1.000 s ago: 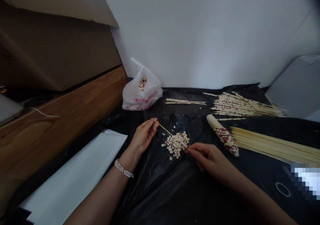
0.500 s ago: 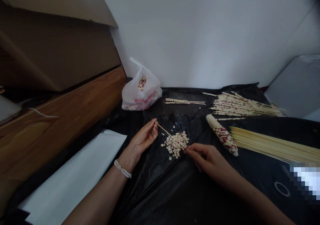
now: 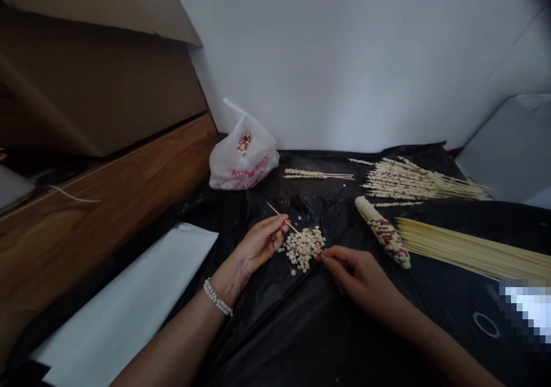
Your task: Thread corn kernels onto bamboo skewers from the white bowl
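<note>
My left hand, with a beaded bracelet at the wrist, pinches a thin wooden skewer along its length. One tip of the skewer points down at a pile of pale and dark red corn kernels on the black plastic sheet. At the pile's right edge, my right hand has thumb and forefinger pressed together; what lies between them is too small to tell, perhaps a kernel. A partly stripped corn cob lies to the right of the pile.
Behind stands a white plastic bag holding kernels. A few kernel-threaded skewers lie beyond the pile, a larger heap of them at back right. Bare skewers are bundled at right. Folded white sheet and cardboard box are left.
My left hand has slid along the skewer from its upper end towards the kernels, moving right and down. My right hand stays almost where it was.
</note>
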`<state>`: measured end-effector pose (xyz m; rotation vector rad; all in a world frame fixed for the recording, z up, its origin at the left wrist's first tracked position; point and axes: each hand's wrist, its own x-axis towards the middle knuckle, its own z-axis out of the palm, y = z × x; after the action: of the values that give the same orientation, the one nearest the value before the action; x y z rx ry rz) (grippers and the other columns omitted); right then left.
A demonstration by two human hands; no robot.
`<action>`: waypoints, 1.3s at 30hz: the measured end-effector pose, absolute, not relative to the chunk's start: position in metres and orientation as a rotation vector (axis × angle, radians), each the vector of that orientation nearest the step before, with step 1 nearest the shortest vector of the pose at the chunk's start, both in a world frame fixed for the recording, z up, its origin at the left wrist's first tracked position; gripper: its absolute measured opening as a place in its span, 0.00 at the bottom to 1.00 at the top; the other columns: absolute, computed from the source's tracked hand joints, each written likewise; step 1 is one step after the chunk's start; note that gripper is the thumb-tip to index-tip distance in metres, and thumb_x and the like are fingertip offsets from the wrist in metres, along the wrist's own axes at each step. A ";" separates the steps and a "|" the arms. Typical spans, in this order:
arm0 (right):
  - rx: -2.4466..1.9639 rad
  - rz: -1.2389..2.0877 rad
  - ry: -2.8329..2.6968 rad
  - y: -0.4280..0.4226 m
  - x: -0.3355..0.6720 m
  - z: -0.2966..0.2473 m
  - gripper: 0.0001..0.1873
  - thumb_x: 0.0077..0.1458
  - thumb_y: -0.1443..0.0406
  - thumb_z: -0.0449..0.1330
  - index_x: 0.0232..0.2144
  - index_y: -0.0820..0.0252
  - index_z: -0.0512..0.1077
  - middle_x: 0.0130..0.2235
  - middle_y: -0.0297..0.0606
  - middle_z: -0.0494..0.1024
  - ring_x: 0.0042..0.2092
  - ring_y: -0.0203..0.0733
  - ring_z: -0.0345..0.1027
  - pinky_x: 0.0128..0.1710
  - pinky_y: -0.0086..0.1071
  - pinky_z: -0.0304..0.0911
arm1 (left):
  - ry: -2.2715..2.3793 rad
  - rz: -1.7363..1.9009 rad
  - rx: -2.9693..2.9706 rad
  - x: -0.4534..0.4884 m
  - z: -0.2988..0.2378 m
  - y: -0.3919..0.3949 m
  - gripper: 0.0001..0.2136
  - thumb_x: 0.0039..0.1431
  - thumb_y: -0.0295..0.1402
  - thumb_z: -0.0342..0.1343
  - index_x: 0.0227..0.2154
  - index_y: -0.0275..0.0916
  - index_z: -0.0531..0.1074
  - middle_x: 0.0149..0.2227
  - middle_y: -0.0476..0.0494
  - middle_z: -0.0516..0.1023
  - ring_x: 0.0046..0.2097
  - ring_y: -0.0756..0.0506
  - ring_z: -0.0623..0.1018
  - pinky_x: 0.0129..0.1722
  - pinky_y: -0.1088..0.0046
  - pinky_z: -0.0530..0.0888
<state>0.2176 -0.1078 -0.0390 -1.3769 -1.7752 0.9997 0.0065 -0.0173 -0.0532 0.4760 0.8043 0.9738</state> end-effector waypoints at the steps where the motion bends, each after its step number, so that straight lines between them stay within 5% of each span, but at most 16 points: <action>1: -1.376 0.979 -1.782 -0.108 0.218 -0.041 0.15 0.62 0.59 0.51 0.31 0.61 0.74 0.21 0.31 0.68 0.22 0.35 0.60 0.22 0.28 0.53 | 0.814 0.958 0.511 0.010 -0.054 -0.020 0.03 0.55 0.22 0.60 0.33 0.30 0.77 0.29 0.45 0.77 0.27 0.56 0.76 0.24 0.88 0.73; 7: -1.356 0.890 -1.839 -0.106 0.219 -0.046 0.14 0.62 0.61 0.51 0.31 0.60 0.74 0.24 0.34 0.74 0.25 0.36 0.64 0.27 0.29 0.56 | 0.902 0.879 0.794 0.021 -0.059 -0.029 0.10 0.46 0.32 0.69 0.31 0.31 0.79 0.28 0.46 0.77 0.26 0.58 0.72 0.24 0.88 0.68; 13: -1.422 0.843 -1.727 -0.101 0.228 -0.036 0.14 0.62 0.59 0.52 0.33 0.60 0.75 0.18 0.30 0.67 0.22 0.36 0.62 0.24 0.29 0.55 | 1.049 0.991 1.206 0.017 -0.058 -0.027 0.11 0.52 0.39 0.64 0.33 0.36 0.79 0.31 0.45 0.78 0.27 0.53 0.72 0.27 0.78 0.69; 16: -1.435 0.866 -1.677 -0.100 0.231 -0.034 0.15 0.61 0.58 0.52 0.34 0.60 0.75 0.18 0.29 0.66 0.21 0.35 0.61 0.22 0.29 0.53 | 0.979 0.960 1.761 0.019 -0.057 -0.033 0.10 0.55 0.36 0.62 0.39 0.41 0.79 0.40 0.42 0.79 0.40 0.46 0.76 0.43 0.67 0.72; 20: -1.417 0.872 -1.666 -0.099 0.232 -0.035 0.15 0.61 0.58 0.52 0.36 0.61 0.75 0.18 0.29 0.66 0.21 0.35 0.61 0.22 0.29 0.52 | 0.806 0.737 2.367 0.022 -0.056 -0.043 0.14 0.60 0.35 0.57 0.48 0.49 0.76 0.54 0.43 0.74 0.55 0.42 0.70 0.56 0.59 0.66; 29: -1.442 0.859 -1.680 -0.098 0.232 -0.031 0.16 0.61 0.57 0.52 0.32 0.61 0.74 0.17 0.30 0.66 0.20 0.35 0.60 0.21 0.29 0.52 | 1.138 0.819 2.428 0.010 -0.067 -0.030 0.08 0.61 0.28 0.53 0.39 0.40 0.77 0.40 0.44 0.80 0.43 0.44 0.76 0.46 0.64 0.71; 39: -1.437 0.858 -1.677 -0.098 0.232 -0.031 0.15 0.61 0.59 0.52 0.35 0.60 0.76 0.18 0.31 0.68 0.21 0.36 0.62 0.22 0.29 0.54 | 1.050 0.875 2.401 0.015 -0.060 -0.034 0.11 0.63 0.34 0.53 0.42 0.44 0.79 0.41 0.41 0.79 0.44 0.43 0.74 0.46 0.64 0.68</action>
<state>0.2324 -0.0982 -0.0309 -1.4369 -1.6774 0.8578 0.0149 -0.0338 -0.0602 2.4008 1.0497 0.8749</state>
